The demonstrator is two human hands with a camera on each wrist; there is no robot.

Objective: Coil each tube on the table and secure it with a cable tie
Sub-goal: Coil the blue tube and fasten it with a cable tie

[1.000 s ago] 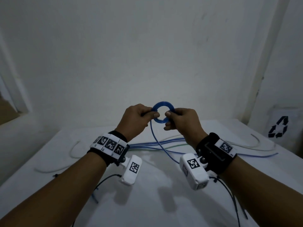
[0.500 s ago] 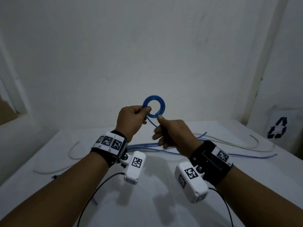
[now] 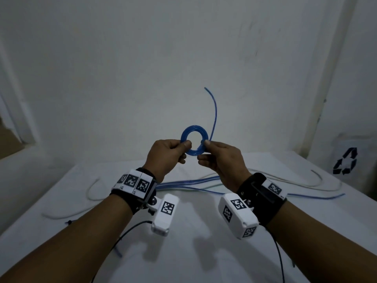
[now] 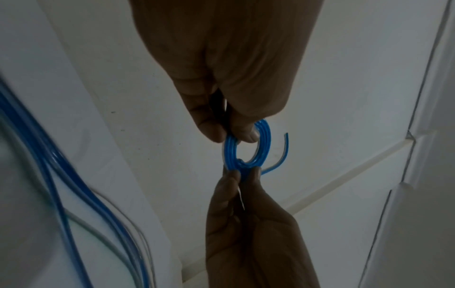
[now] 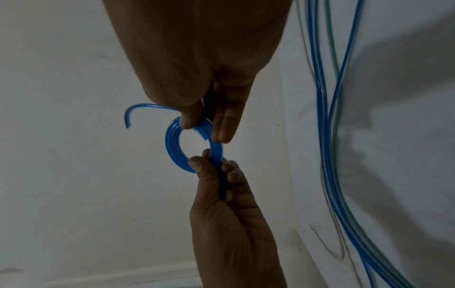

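I hold a small blue tube coil (image 3: 193, 130) upright in the air over the white table (image 3: 195, 252). My left hand (image 3: 186, 144) pinches its left side between thumb and fingers, and my right hand (image 3: 205, 143) pinches its right side. The tube's free tail (image 3: 215, 115) curves up from the right pinch towards the wall. The left wrist view shows the coil (image 4: 264, 140) with several turns, the left hand (image 4: 236, 135) above it and the right hand (image 4: 243, 171) below. A thin pale strip (image 4: 240, 196) shows between the right fingers. In the right wrist view the coil (image 5: 172, 144) sits between both pinches.
Loose blue tubes (image 3: 183, 185) lie across the table behind my wrists. White tubes (image 3: 306, 181) curve at the right and another white tube (image 3: 67, 214) at the left. A small black cable tie (image 3: 70, 222) lies near the left edge. A bin with a recycling sign (image 3: 344, 160) stands at the right.
The blue tube no longer trails down to the table; its tail now stands up free. My right hand dropped below the coil, then returned to pinch its right side.
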